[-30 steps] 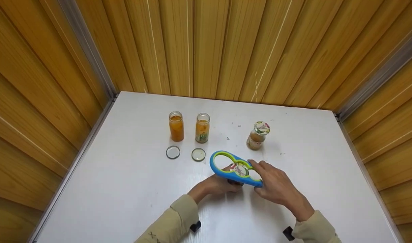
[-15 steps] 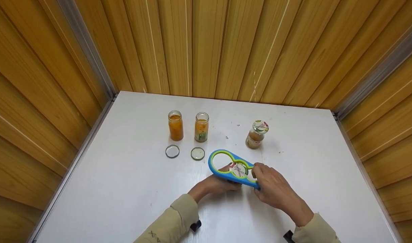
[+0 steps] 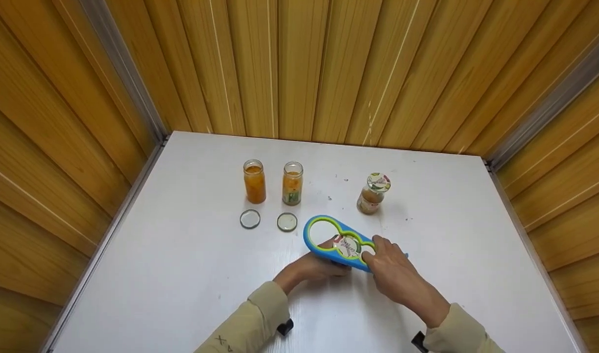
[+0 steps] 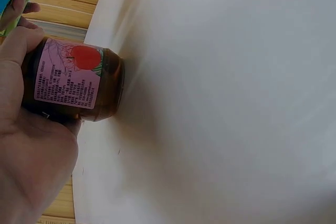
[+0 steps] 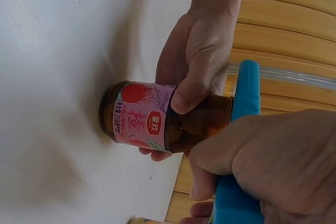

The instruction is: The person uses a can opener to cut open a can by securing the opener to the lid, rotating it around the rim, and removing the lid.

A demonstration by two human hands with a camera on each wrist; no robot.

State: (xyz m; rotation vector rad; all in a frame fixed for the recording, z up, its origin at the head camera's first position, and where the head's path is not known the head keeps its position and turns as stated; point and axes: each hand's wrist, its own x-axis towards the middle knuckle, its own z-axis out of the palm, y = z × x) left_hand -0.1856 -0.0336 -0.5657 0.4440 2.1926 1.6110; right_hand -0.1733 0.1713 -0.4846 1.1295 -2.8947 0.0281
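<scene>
My left hand (image 3: 311, 268) holds a glass jar (image 5: 139, 114) around its body. Its pink label shows a red fruit, and dark contents fill the glass. The jar stands roughly upright, its base close over the table. A blue jar opener (image 3: 331, 253) with a green inner lining lies across the top. Inside its middle ring the jar's patterned lid (image 3: 347, 246) shows. My right hand (image 3: 395, 272) grips the opener's right part, a fingertip in the small ring. In the left wrist view the label's text side (image 4: 68, 74) faces the camera.
Two uncapped jars of orange contents, one left (image 3: 255, 185) and one right (image 3: 292, 184), stand farther back. Two loose lids, left (image 3: 250, 219) and right (image 3: 287, 222), lie before them. A lidded jar (image 3: 369, 200) stands right. Wooden panels (image 3: 299, 73) border the white table (image 3: 182, 220).
My right hand has shifted its grip on the jar opener, fingers now farther over the small ring, and the opener's blue end shows behind the hand. My left hand stays around the jar.
</scene>
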